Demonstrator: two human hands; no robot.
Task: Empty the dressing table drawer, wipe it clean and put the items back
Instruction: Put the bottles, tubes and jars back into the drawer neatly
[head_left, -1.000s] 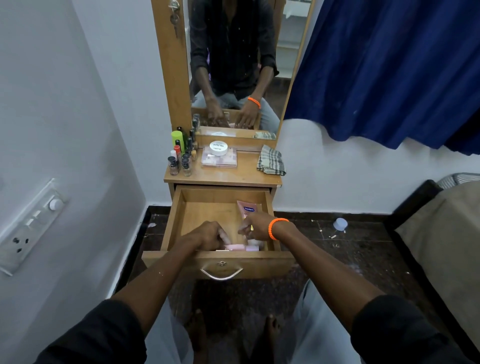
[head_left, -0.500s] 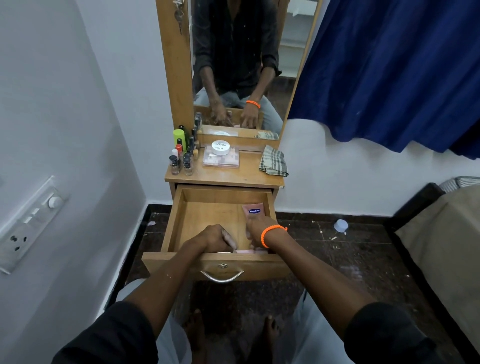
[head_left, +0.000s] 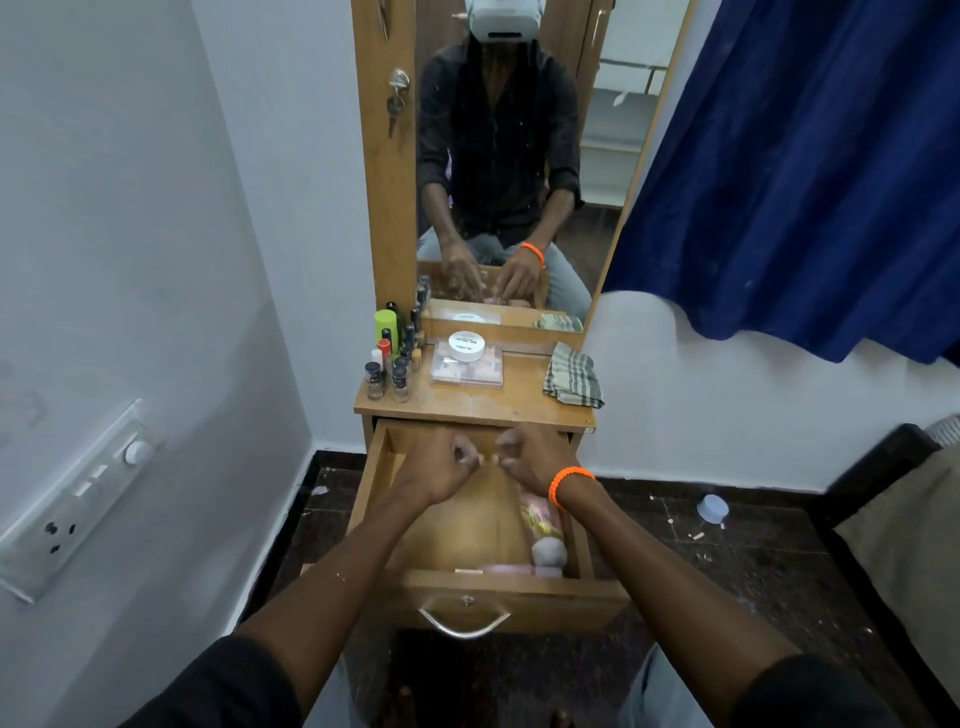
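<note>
Fingers of both hands are curled inward into loose fists, thumbs toward each other; no object is visible between them, though anything small pinched there would be hidden, so what they hold, if anything, cannot be told. The left hand (head_left: 441, 470) and right hand (head_left: 530, 457) hang close together but apart, over the far end of the open drawer (head_left: 379, 493), just below the front edge of the dressing table top (head_left: 467, 410). Both forearms reach forward from the near side, wrists roughly level, knuckles up. An orange wristband (head_left: 569, 483) sits on the right wrist.

Drawer contents noted: a pink tube (head_left: 543, 525) lies along the right wall with its pale cap toward the near end, and flat pale-pink items (head_left: 506, 570) rest against the near front panel. The rest of the floor appears bare.

On the top: a cluster of small bottles (head_left: 392, 358) at far left, a white round jar (head_left: 466, 345) resting on a flat clear case (head_left: 467, 369) at centre, and a checked cloth (head_left: 573, 375) at right.

Risks, as judged:
- The drawer is drawn well out. Downward pressure from the forearms on its front could tip or strain it.
- The bottles stand tightly packed near the left edge. A hand rising from the drawer could knock one over and topple the rest.
- The tube, being round, may roll on the floor of the drawer if jolted.
</note>
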